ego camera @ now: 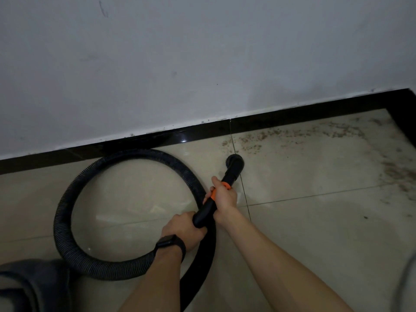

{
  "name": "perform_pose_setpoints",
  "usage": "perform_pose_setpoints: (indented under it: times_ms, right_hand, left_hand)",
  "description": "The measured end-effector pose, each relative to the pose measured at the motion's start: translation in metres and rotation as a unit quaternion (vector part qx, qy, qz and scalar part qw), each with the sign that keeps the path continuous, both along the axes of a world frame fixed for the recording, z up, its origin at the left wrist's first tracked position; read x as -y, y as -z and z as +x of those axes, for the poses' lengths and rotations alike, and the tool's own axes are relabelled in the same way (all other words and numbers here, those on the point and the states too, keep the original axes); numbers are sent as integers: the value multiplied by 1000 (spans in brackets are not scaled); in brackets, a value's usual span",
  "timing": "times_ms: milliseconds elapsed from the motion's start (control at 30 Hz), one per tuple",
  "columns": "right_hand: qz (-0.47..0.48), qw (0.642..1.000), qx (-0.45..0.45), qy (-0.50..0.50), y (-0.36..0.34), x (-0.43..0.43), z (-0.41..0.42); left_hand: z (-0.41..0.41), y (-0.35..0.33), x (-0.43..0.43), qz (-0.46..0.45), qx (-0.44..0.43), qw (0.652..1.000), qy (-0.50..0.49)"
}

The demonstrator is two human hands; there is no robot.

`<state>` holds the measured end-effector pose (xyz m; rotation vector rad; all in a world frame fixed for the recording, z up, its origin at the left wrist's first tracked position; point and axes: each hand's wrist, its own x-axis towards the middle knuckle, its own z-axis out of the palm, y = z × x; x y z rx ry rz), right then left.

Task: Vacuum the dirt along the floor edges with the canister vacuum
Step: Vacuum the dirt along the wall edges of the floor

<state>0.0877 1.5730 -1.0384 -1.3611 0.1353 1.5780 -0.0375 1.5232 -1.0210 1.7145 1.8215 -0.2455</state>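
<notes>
A black vacuum wand with an orange collar points toward the wall, its round nozzle resting on the tiled floor just short of the dirt. My right hand grips the wand at the orange collar. My left hand, with a dark watch on the wrist, grips the wand's rear end where the ribbed black hose joins. The hose curls in a big loop to the left. Brown dirt is scattered along the black skirting board to the right of the nozzle.
A white wall rises behind the skirting. More dirt lies on the tiles at the far right. A dark grey shape fills the bottom left corner, and a pale blurred shape sits at the bottom right edge.
</notes>
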Motion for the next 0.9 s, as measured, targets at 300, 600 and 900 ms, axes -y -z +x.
perform_pose_setpoints:
  times_ms: [300, 600, 900]
  right_hand:
    - [11, 1000, -5, -25, 4, -15, 7]
    - [10, 998, -18, -51, 10, -45, 15]
    - [24, 995, 13, -94, 17, -68, 18]
  left_hand:
    - [10, -2, -6, 6, 3, 1000, -17]
    - [20, 4, -23, 34, 15, 998, -50]
    - [30, 13, -38, 35, 22, 995, -87]
